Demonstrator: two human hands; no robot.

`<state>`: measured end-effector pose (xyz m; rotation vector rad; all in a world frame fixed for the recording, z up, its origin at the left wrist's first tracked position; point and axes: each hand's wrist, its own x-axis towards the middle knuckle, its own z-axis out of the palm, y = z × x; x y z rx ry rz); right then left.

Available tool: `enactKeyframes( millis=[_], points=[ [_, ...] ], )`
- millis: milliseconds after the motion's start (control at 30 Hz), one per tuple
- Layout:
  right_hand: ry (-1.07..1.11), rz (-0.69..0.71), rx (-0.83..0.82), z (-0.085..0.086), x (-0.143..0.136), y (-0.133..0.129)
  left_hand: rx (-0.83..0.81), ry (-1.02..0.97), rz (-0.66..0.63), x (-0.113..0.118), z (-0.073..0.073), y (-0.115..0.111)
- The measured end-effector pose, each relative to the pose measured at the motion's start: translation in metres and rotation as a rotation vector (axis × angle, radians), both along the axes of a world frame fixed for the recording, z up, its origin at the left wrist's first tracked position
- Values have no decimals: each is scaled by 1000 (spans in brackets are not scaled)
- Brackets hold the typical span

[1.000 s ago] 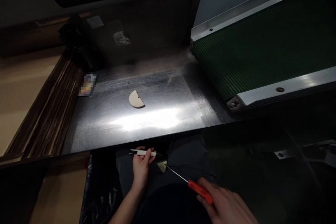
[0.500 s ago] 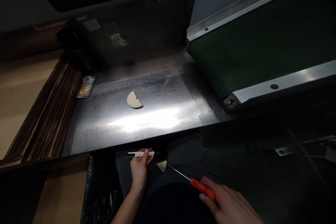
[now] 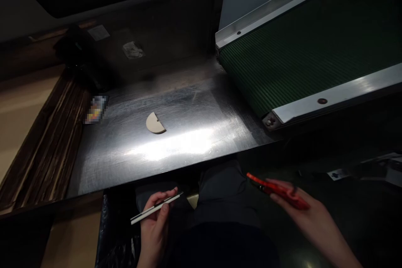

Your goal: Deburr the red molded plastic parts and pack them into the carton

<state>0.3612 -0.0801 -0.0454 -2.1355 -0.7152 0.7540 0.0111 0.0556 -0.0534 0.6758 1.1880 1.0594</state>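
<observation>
Over my lap, my left hand (image 3: 155, 215) pinches a slim white strip-like piece (image 3: 147, 213) with dark parts along it; its kind is unclear. Its far end points up and to the right. My right hand (image 3: 301, 207) is closed around a red-handled tool (image 3: 284, 192), held apart on the right with its narrow orange-red front pointing up-left. Blur hides what kind of tool it is. Between my legs shows a small yellowish piece (image 3: 192, 201). On the metal table (image 3: 182, 104) lies a pale half-disc (image 3: 155, 124) with a small notch, touched by neither hand.
A stack of brown cardboard sheets (image 3: 34, 134) stands at the left, with a blurred colourful packet (image 3: 96, 109) beside it. A green conveyor belt (image 3: 298, 46) with metal rails is at the right. A black plastic bag (image 3: 114, 234) hangs below the table edge.
My right hand has moved up and right, taking the red tool away from my lap; its thin metal shaft no longer shows. My left hand has shifted left and tilted the white piece.
</observation>
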Motion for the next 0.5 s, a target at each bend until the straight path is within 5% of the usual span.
enactKeyframes(
  millis=[100, 233, 400, 500],
  points=[
    [-114, -258, 208, -13, -1, 21, 83, -41, -10, 9, 28, 7],
    [-179, -381, 368, -45, -8, 68, 90, -175, 4, 30, 45, 22],
    [-164, -327, 263, -95, -7, 109, 88, -245, -97, 45, 47, 30],
    [-173, -185, 158, -107, -5, 115, 85, -259, -115, 47, 49, 28]
  ],
)
